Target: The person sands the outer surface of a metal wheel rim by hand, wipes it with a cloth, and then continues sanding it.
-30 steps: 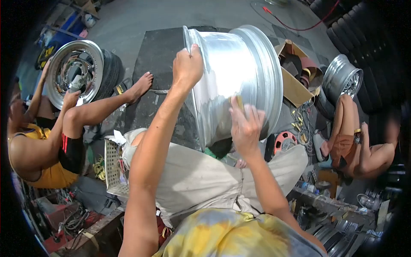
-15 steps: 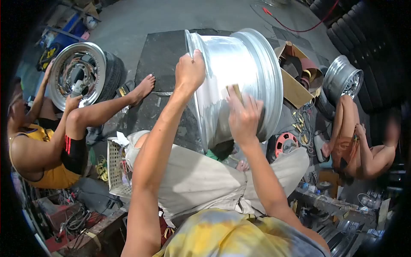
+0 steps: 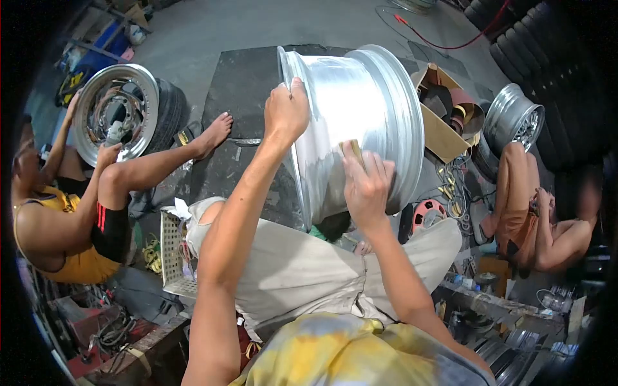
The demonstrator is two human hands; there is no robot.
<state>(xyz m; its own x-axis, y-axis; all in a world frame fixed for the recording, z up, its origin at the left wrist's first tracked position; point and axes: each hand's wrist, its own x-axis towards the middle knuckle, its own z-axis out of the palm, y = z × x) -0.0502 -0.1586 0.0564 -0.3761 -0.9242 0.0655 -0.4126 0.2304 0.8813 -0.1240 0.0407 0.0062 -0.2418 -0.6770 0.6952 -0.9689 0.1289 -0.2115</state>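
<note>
A wide silver wheel rim (image 3: pixel 351 90) lies on its side between my legs, its barrel facing me. My left hand (image 3: pixel 286 114) is closed over the rim's left lip. On the lower part of the barrel, my right hand (image 3: pixel 369 183) presses a folded tan piece of sandpaper (image 3: pixel 350 148) under its fingers. Above that hand the metal looks bright and smooth; toward the left lip it is duller and streaked. The hand covers most of the sandpaper.
At left, a person (image 3: pixel 61 225) holds a chromed wheel (image 3: pixel 119 116) with a tire. Another person (image 3: pixel 547 225) sits at right beside a smaller rim (image 3: pixel 512 116). A cardboard box (image 3: pixel 441 135) of abrasive rolls, a red reel (image 3: pixel 428 214) and a plastic basket (image 3: pixel 174 251) stand close by.
My right hand has slid slightly down the barrel with the sandpaper. The left hand keeps its hold on the lip, and the rim stays nearly in place.
</note>
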